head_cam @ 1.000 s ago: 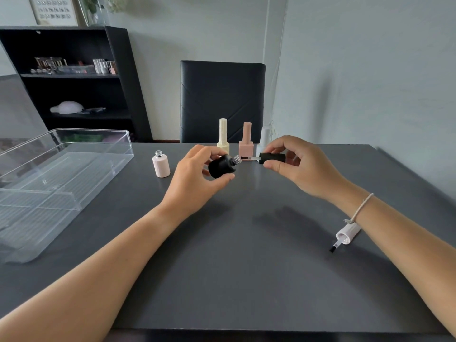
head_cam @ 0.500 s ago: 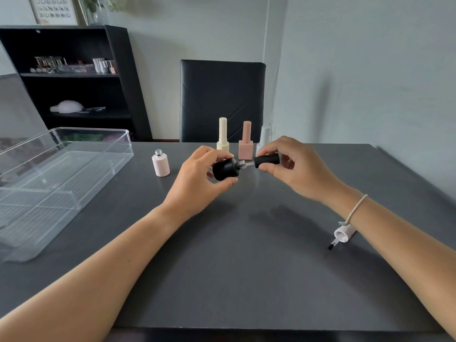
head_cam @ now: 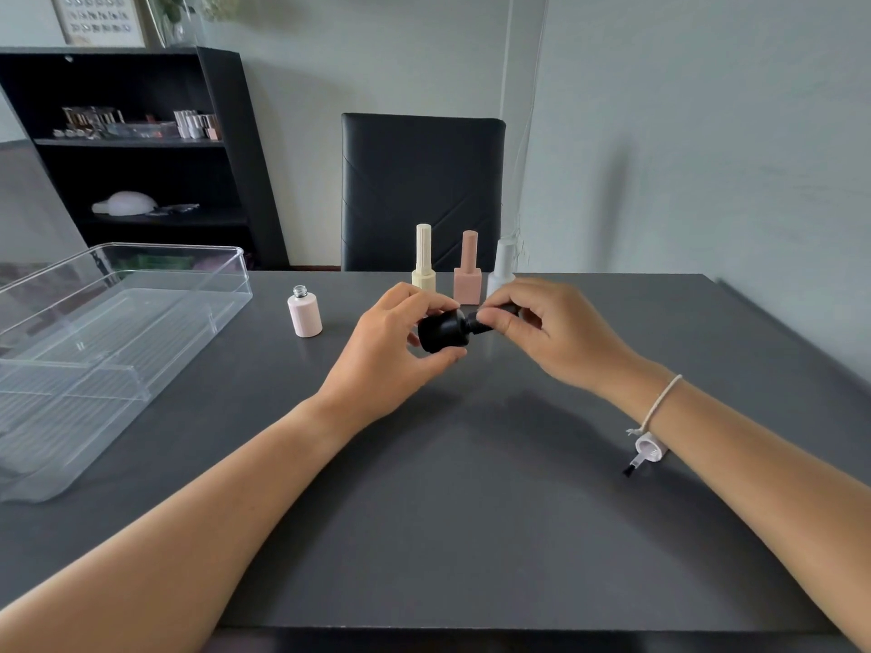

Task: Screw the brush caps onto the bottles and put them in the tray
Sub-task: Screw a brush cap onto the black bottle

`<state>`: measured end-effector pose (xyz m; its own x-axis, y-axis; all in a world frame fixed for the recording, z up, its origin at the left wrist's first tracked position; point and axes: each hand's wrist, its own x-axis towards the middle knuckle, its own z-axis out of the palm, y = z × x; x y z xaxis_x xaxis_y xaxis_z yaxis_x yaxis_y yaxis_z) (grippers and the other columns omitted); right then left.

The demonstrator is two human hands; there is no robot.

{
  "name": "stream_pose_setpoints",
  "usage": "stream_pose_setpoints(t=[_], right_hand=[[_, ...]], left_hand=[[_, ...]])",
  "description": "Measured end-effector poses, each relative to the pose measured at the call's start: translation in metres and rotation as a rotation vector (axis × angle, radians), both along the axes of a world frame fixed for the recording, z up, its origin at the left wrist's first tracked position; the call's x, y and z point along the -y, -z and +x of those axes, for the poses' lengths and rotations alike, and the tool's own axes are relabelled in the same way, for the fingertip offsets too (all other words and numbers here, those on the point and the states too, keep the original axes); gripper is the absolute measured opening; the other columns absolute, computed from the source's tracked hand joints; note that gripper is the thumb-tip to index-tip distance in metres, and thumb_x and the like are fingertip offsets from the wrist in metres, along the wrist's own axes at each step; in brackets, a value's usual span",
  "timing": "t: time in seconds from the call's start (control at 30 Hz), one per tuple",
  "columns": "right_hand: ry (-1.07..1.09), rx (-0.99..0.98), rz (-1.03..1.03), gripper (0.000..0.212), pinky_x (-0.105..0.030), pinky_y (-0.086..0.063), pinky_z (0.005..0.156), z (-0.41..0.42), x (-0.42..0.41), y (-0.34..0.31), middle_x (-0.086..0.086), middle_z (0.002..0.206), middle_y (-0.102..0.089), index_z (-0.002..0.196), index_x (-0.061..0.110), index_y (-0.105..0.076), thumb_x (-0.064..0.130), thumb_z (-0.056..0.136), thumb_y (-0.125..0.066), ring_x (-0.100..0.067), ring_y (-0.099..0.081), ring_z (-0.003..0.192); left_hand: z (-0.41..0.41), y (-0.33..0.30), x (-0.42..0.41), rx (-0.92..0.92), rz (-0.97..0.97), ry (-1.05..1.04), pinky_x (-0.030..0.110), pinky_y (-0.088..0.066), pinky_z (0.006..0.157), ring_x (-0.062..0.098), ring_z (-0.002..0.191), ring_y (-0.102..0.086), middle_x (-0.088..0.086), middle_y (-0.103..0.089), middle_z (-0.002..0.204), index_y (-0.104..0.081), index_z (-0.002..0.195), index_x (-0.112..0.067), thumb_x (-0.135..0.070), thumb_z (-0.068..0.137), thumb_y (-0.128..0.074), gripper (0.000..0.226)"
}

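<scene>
My left hand point(head_cam: 391, 351) grips a round black bottle point(head_cam: 443, 331), tilted on its side above the table. My right hand point(head_cam: 546, 332) pinches the black brush cap point(head_cam: 485, 320), which sits against the bottle's neck; the brush is hidden inside. An uncapped pale pink bottle point(head_cam: 304, 313) stands to the left. A white brush cap point(head_cam: 648, 452) lies by my right wrist. A clear plastic tray point(head_cam: 141, 318) sits at the table's left, with nothing in it.
Three capped bottles stand at the table's far edge: cream point(head_cam: 423, 261), dusty pink point(head_cam: 467, 271) and white point(head_cam: 502, 266). A black chair point(head_cam: 422, 181) is behind them and a black shelf unit point(head_cam: 141, 157) stands at the back left.
My right hand has pushed the cap leftward: the brush stem and threaded neck, visible earlier, are now covered and the cap meets the bottle. My left hand has held the bottle throughout.
</scene>
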<state>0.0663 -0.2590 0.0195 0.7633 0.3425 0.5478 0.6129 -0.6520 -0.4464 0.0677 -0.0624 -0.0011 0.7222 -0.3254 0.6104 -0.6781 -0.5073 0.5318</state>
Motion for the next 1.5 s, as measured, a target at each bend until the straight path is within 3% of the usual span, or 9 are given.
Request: stream_pose_setpoints(t=[0.1,0.23,0.4,0.63,0.87,0.97,1.13,1.37,1.5], right_hand=[[-0.011,-0.038,0.011,0.044,-0.036,-0.043,0.06,-0.0032,-0.0021,-0.0013,0.002,0.074,-0.064,0.089,0.015,-0.067,0.051,0.086,-0.042,-0.013,-0.052,0.062],[-0.062,-0.097,0.029,0.021,-0.013,-0.034,0.059,-0.0012,0.004,0.0026,0.036,0.073,-0.052,0.104,0.025,-0.054,0.03,0.085,-0.059,-0.002,-0.047,0.061],[-0.054,-0.098,0.037,0.013,-0.018,-0.029,0.052,-0.0004,0.0056,0.0033,0.02,0.06,-0.048,0.092,0.025,-0.05,0.018,0.084,-0.058,-0.008,-0.038,0.052],[0.011,-0.069,0.033,0.036,-0.018,-0.029,0.048,-0.0001,0.0057,0.0016,0.019,0.05,-0.048,0.069,0.032,-0.05,0.062,0.083,-0.037,-0.006,-0.039,0.045],[-0.029,-0.035,0.039,0.011,-0.014,-0.027,0.051,-0.0014,0.0062,0.0026,0.018,0.065,-0.048,0.088,0.032,-0.049,0.029,0.08,-0.055,-0.007,-0.04,0.05],[0.0,-0.035,0.036,0.007,-0.016,-0.029,0.049,-0.0001,0.0067,0.0029,0.017,0.058,-0.049,0.084,0.023,-0.054,0.029,0.086,-0.056,-0.007,-0.042,0.05],[0.049,-0.058,0.025,0.037,-0.023,-0.029,0.048,-0.0017,0.0052,0.0017,0.009,0.047,-0.038,0.061,0.028,-0.044,0.054,0.086,-0.038,-0.008,-0.036,0.044],[-0.022,-0.028,-0.014,0.015,-0.017,-0.029,0.046,-0.0043,0.0052,0.0022,0.029,0.064,-0.051,0.089,0.026,-0.047,0.019,0.084,-0.06,-0.01,-0.039,0.048],[0.023,-0.039,0.005,0.017,-0.022,-0.03,0.048,-0.0028,0.0055,0.003,0.012,0.049,-0.046,0.079,0.018,-0.054,0.032,0.089,-0.055,-0.009,-0.039,0.048]], left_hand=[[-0.0014,-0.0002,0.0015,-0.002,0.003,0.003,0.014,-0.046,0.074,0.004,0.09,-0.054,-0.003,-0.055,0.099,-0.063,0.106,-0.02,-0.018,0.072,-0.076,0.037],[-0.0014,-0.0006,0.0007,0.011,-0.027,-0.005,0.014,-0.046,0.074,0.007,0.09,-0.054,-0.002,-0.057,0.099,-0.063,0.106,-0.019,-0.018,0.072,-0.076,0.037],[-0.0009,-0.0003,-0.0001,0.019,-0.022,-0.005,0.013,-0.046,0.074,0.006,0.09,-0.053,-0.002,-0.057,0.099,-0.063,0.106,-0.019,-0.018,0.072,-0.077,0.037],[-0.0008,-0.0007,0.0001,0.015,-0.02,-0.006,0.013,-0.046,0.074,0.005,0.09,-0.053,-0.002,-0.057,0.1,-0.063,0.106,-0.02,-0.018,0.072,-0.076,0.037],[0.0,-0.0001,-0.0017,0.009,-0.02,-0.013,0.012,-0.045,0.074,0.006,0.091,-0.053,-0.004,-0.057,0.099,-0.062,0.105,-0.023,-0.019,0.072,-0.077,0.036],[0.0004,0.0009,-0.0018,0.009,-0.016,-0.012,0.013,-0.046,0.075,0.007,0.09,-0.054,-0.004,-0.057,0.099,-0.062,0.105,-0.022,-0.019,0.071,-0.077,0.037],[0.0005,0.001,-0.0016,0.004,-0.011,-0.008,0.013,-0.046,0.074,0.008,0.089,-0.054,-0.004,-0.056,0.1,-0.062,0.105,-0.022,-0.019,0.071,-0.077,0.037],[-0.0002,0.0006,-0.0014,-0.003,-0.021,-0.01,0.011,-0.045,0.074,0.008,0.09,-0.054,-0.002,-0.058,0.1,-0.062,0.105,-0.022,-0.018,0.071,-0.077,0.037],[-0.0006,0.0004,-0.0016,-0.006,-0.009,-0.005,0.014,-0.047,0.074,0.009,0.089,-0.055,-0.003,-0.057,0.1,-0.062,0.106,-0.022,-0.019,0.072,-0.076,0.037]])
